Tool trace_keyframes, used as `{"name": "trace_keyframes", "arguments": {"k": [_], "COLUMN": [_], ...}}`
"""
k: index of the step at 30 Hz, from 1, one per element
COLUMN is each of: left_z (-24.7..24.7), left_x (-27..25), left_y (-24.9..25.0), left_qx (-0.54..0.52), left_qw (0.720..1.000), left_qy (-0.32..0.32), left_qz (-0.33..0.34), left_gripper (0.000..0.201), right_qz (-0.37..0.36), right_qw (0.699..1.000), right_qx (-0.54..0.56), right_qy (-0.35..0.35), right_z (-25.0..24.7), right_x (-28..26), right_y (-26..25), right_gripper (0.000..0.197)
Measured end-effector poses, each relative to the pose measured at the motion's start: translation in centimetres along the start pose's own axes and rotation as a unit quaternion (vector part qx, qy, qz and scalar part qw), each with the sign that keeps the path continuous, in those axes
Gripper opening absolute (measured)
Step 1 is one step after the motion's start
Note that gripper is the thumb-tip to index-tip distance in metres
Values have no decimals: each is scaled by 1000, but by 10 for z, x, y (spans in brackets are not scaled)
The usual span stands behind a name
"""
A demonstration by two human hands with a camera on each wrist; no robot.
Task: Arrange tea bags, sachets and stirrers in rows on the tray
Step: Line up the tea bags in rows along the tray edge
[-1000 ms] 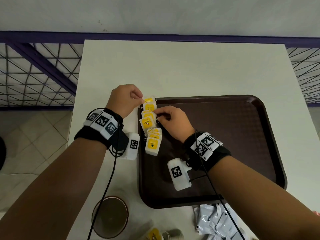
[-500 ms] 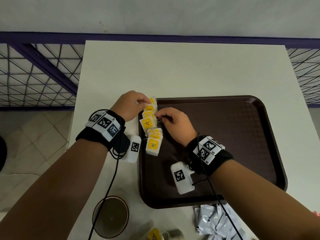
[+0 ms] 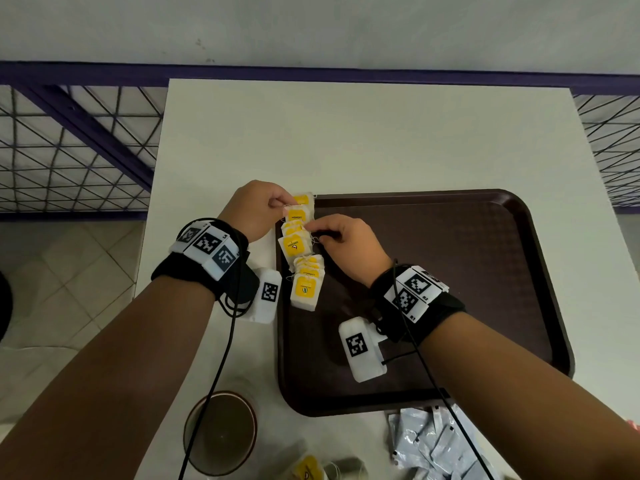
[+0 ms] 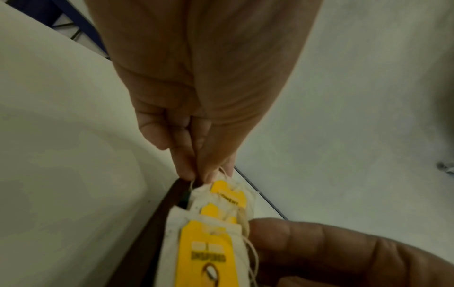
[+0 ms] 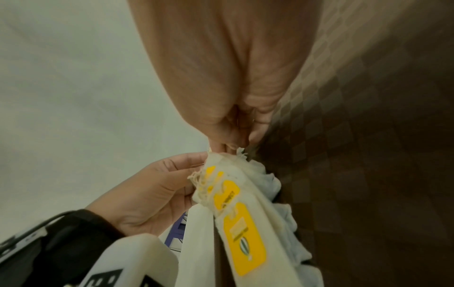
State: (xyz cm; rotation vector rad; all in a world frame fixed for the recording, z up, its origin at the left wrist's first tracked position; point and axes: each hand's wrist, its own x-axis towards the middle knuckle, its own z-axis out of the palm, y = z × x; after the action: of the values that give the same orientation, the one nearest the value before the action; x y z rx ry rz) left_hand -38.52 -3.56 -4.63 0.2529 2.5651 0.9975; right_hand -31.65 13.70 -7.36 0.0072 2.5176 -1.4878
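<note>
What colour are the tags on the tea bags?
Yellow tags on the tea bags; clearest in the head view.

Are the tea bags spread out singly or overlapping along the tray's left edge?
Overlapping: the tea bags lie shingled in one column inside the tray edge, both hands pinching them.

Tea bags (image 3: 302,251) line the tray's (image 3: 450,237) left edge; sachets (image 3: 433,445) lie before it

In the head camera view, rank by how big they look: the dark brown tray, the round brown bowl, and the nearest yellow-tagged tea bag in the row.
1. Dark brown plastic tray
2. Round brown bowl, though it sits closer to the camera
3. Nearest yellow-tagged white tea bag
</note>
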Motion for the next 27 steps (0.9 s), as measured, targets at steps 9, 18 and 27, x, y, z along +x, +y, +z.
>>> {"name": "trace_keyframes", "arguments": {"k": [9, 18, 27], "left_z": [2, 4, -1], "left_x": [4, 3, -6], "left_y": [-1, 4, -2], "left_qx": [-2, -33, -41], "left_qw": [1000, 998, 996], "left_qy": [2, 59, 79], "left_qz": [-6, -13, -24], "left_gripper": [14, 15, 19], "right_qz": [9, 19, -4], "right_qw": [999, 1000, 999], "right_qx": [17, -3, -23], "right_qy": [28, -2, 42], "right_z": [-3, 0, -3], "right_x": [-3, 10, 6], "right_y": [4, 0, 4], "right_gripper": [26, 27, 34]}}
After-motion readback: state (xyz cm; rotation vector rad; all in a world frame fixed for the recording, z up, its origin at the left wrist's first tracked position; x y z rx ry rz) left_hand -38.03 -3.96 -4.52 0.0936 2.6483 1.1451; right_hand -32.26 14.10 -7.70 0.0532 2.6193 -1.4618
